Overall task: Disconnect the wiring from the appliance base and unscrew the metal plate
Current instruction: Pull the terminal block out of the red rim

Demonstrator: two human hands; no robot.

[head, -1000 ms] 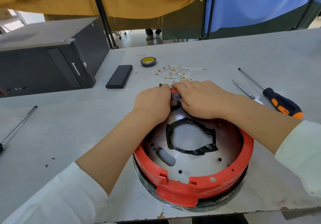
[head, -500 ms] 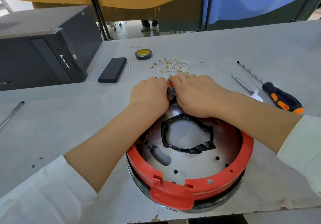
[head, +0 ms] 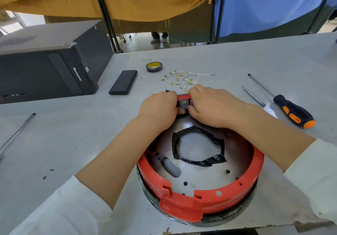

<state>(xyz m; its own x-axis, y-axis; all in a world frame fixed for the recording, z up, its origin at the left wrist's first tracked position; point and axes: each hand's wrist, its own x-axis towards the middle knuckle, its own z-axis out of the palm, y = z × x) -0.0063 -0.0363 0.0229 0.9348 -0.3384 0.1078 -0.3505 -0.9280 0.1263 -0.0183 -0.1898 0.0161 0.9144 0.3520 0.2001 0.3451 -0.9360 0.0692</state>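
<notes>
Head view: left hand (head: 158,107) and right hand (head: 209,105) both pinch the connector block (head: 184,103) on the appliance base (head: 255,162) rim, apparently to free it.

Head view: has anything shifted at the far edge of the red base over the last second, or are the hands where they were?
Little changed. Both hands have stayed at the far rim of the red appliance base: the left hand and the right hand still hold the small grey connector block, which now shows a bit more between them. The loose wires, screwdriver and tape roll lie as before.
</notes>
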